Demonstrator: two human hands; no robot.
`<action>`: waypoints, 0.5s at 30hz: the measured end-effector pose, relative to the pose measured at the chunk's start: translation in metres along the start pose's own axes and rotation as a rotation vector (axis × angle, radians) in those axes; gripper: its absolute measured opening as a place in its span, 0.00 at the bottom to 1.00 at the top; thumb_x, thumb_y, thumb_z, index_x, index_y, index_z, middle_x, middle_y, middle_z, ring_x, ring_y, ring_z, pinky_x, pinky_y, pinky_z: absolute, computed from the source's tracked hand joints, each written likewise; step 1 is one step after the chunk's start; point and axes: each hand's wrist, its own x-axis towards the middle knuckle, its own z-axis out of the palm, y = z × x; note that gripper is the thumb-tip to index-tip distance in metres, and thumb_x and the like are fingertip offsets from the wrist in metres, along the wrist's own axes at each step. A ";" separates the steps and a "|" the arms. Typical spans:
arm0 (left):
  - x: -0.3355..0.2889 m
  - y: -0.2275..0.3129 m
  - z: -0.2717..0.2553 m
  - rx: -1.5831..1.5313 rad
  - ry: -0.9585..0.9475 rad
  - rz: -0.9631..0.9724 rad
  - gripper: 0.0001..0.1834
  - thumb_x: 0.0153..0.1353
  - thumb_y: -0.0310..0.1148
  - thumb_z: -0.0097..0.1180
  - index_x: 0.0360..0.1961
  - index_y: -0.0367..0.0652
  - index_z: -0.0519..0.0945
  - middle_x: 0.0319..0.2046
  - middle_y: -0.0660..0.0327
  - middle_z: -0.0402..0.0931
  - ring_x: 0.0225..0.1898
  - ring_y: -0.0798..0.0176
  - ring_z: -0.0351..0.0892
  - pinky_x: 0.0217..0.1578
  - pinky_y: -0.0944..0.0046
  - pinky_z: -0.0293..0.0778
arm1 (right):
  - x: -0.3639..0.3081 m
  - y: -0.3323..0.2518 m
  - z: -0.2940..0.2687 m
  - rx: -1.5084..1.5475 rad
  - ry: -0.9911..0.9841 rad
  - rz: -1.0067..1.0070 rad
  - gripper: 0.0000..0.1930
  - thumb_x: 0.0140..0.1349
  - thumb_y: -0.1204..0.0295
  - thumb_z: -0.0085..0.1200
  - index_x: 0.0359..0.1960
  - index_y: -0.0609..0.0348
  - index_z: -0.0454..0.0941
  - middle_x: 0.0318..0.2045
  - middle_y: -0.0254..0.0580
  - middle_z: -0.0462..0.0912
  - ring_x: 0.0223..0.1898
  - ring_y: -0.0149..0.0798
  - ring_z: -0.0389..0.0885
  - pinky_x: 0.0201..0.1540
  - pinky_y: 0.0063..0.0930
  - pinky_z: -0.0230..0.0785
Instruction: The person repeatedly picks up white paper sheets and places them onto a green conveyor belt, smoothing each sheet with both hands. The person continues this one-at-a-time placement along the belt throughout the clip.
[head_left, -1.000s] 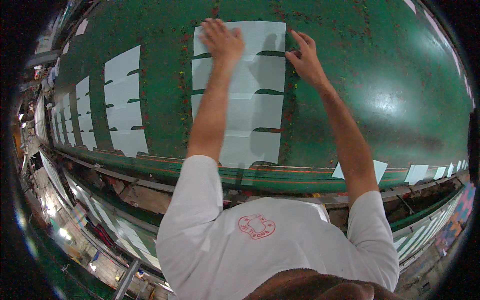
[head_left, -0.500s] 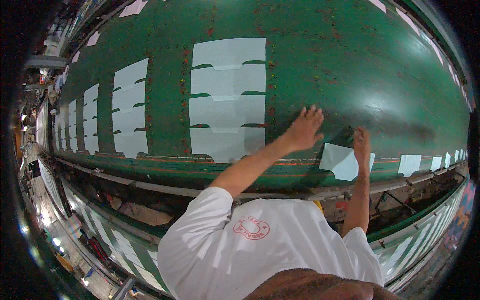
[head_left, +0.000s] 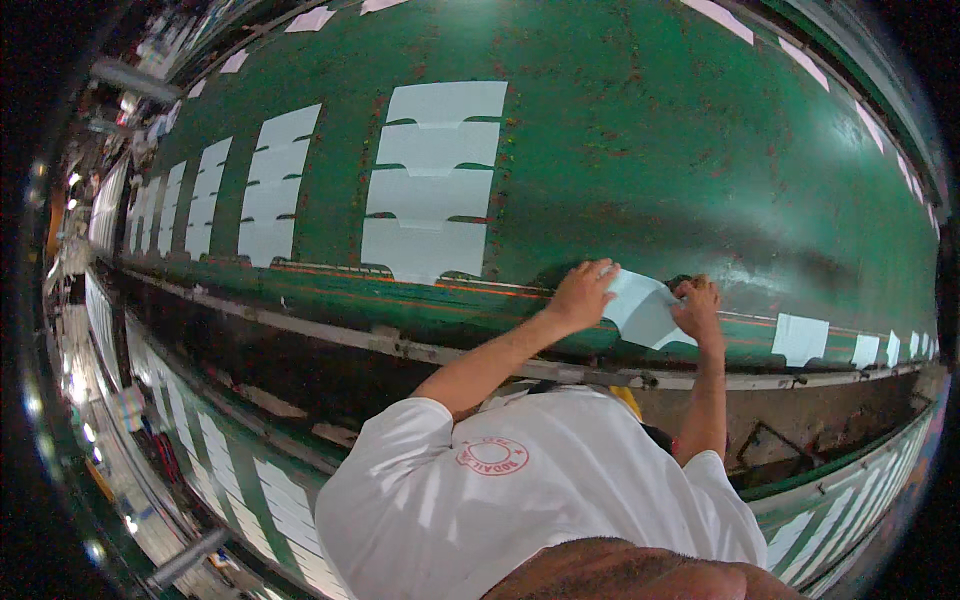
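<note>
Two bare hands at either side of one pale panel, on the near edge of a green counter.
The left grip (head_left: 585, 295) lies at the panel's left edge, fingers part-bent over the upper corner; the right grip (head_left: 697, 305) curls at the right edge, fingers more closely bent. Whether either actually pinches the sheet, I cannot tell. The pale panel (head_left: 643, 312) lies between them, thin, smooth, with a curved cut along its lower side. A round red emblem (head_left: 493, 455) with lettering marks the white shirt (head_left: 600, 490), below the left grip. The green counter (head_left: 620, 180) is glossy, flecked red beyond both grips. Left of the left grip, a column of matching panels (head_left: 430, 195) shows dark curved notches; right of the right grip lies a single similar panel (head_left: 800, 340).
</note>
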 end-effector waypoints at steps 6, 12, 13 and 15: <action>0.019 0.006 0.028 0.061 0.359 -0.102 0.17 0.61 0.39 0.66 0.49 0.44 0.83 0.47 0.55 0.74 0.48 0.46 0.74 0.49 0.47 0.72 | -0.004 0.027 -0.010 0.145 -0.096 -0.198 0.17 0.50 0.69 0.62 0.44 0.49 0.81 0.48 0.48 0.80 0.55 0.56 0.75 0.62 0.58 0.60; 0.017 0.014 0.033 0.137 0.425 -0.098 0.14 0.61 0.38 0.63 0.44 0.43 0.79 0.46 0.55 0.73 0.50 0.45 0.73 0.52 0.47 0.70 | -0.020 0.066 -0.008 0.341 -0.013 -0.169 0.19 0.58 0.70 0.62 0.52 0.54 0.80 0.46 0.53 0.85 0.52 0.58 0.81 0.59 0.58 0.65; 0.016 0.016 0.033 0.157 0.413 -0.104 0.14 0.61 0.38 0.63 0.44 0.43 0.79 0.47 0.55 0.73 0.50 0.45 0.72 0.52 0.47 0.69 | -0.023 0.070 -0.007 0.367 -0.019 -0.158 0.19 0.60 0.69 0.62 0.53 0.55 0.79 0.46 0.54 0.85 0.51 0.60 0.81 0.58 0.57 0.67; 0.016 0.017 0.033 0.197 0.389 -0.115 0.14 0.61 0.38 0.63 0.44 0.43 0.79 0.47 0.55 0.73 0.50 0.45 0.72 0.52 0.47 0.69 | -0.026 0.072 -0.002 0.526 0.004 -0.121 0.20 0.62 0.68 0.63 0.55 0.57 0.78 0.46 0.57 0.85 0.49 0.62 0.82 0.54 0.54 0.71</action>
